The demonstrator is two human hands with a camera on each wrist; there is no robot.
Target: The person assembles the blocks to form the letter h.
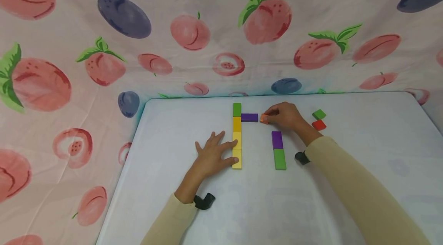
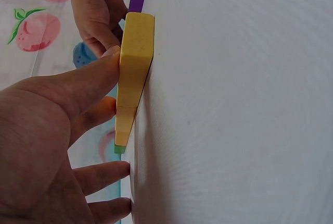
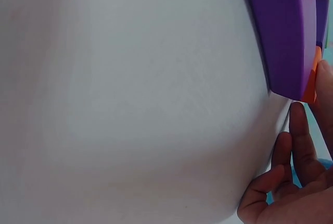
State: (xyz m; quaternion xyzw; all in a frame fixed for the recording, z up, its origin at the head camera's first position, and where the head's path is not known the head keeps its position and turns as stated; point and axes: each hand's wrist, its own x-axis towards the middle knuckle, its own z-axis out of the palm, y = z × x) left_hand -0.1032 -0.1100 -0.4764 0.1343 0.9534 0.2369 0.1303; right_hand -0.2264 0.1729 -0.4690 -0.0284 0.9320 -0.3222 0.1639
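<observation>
In the head view, several yellow blocks point(image 1: 237, 124) stand end to end in a column, with a green block point(image 1: 237, 109) at its far end. My left hand point(image 1: 212, 155) has its fingers spread, thumb and index tip resting on the nearer yellow blocks. From the column's upper part a purple block point(image 1: 249, 117) extends rightward. Just right of it, my right hand point(image 1: 285, 115) pinches a small orange block point(image 1: 263, 118), a narrow gap between the two. In the right wrist view the orange block point(image 3: 309, 88) is partly hidden behind another purple block point(image 3: 283, 36).
Nearer me, right of the column, a purple block point(image 1: 277, 140) and a green block point(image 1: 279, 159) lie end to end. A loose green block point(image 1: 319, 114) and a red block point(image 1: 319, 125) lie beyond my right wrist. Fruit-print cloth point(image 1: 207, 68) rises behind the white table point(image 1: 166, 129).
</observation>
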